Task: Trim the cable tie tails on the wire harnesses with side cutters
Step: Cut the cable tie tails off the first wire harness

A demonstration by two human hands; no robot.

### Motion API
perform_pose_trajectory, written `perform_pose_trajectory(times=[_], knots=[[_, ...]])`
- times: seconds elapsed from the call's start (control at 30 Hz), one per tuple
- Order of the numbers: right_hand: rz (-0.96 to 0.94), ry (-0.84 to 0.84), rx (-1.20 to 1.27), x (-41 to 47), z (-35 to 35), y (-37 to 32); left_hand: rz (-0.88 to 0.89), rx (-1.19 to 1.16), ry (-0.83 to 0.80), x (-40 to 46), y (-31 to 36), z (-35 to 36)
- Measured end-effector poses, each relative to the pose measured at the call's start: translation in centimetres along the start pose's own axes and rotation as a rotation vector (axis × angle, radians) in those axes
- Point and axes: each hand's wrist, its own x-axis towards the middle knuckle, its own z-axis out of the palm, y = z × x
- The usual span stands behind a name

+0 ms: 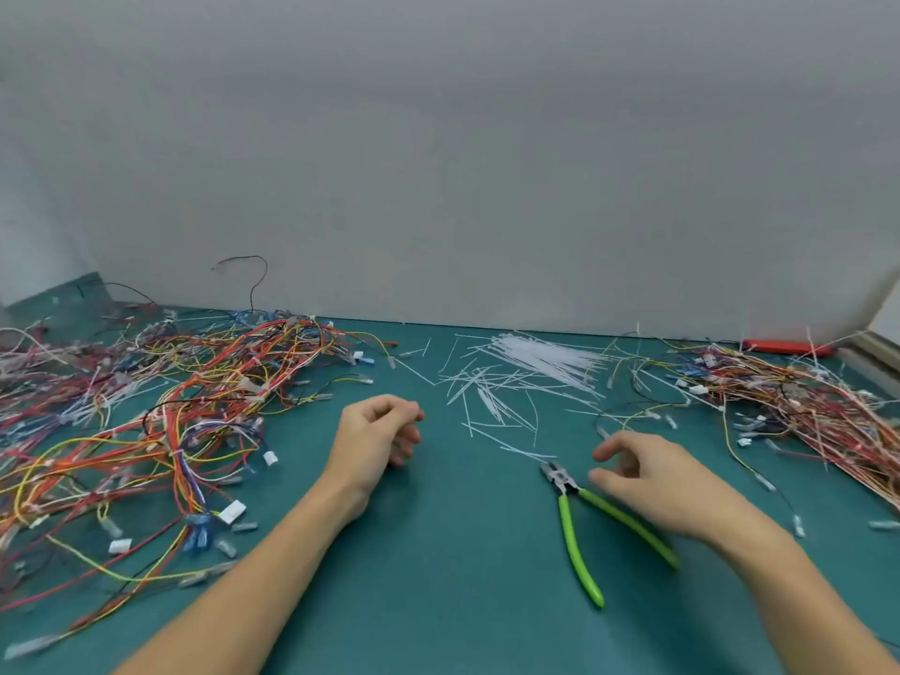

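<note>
Side cutters [574, 523] with bright green handles lie on the green mat [462, 577], jaws pointing away from me, handles spread. My right hand [652, 479] hovers just right of them, over one handle, fingers apart and holding nothing. My left hand [380, 436] rests on the mat at centre, fingers loosely curled, empty. A big tangle of red, orange and yellow wire harnesses [160, 431] covers the left side. A second harness pile [803, 411] with white tie tails sticking out lies at the right.
A heap of white cable ties and cut tails [526, 377] lies at the back centre. A red tool [789, 347] sits against the grey wall [438, 163]. Loose wires with clear terminals trail near my right forearm.
</note>
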Motion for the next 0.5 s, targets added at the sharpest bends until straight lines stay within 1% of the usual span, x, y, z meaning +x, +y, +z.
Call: perform_pose_trajectory(times=[0.07, 0.13, 0.27, 0.4, 0.5], knots=[[0.035, -0.088, -0.109, -1.1, 0.2, 0.3, 0.024, 0.074, -0.006, 0.2, -0.1, 0.0], [0.042, -0.089, -0.133, -2.6, 1.1, 0.5, 0.036, 0.138, -0.032, 0.2, -0.5, -0.1], [0.064, -0.006, -0.11, -4.5, 2.6, 0.1, 0.099, 0.31, -0.124, -0.1, -0.8, 0.8], [0.054, -0.032, -0.059, -4.9, 2.9, -0.2, 0.17, 0.522, -0.202, -0.4, -1.1, 1.0], [0.058, -0.07, 0.012, -3.9, 0.9, 0.8, 0.197, 0.578, -0.207, -0.5, -1.2, 1.0]])
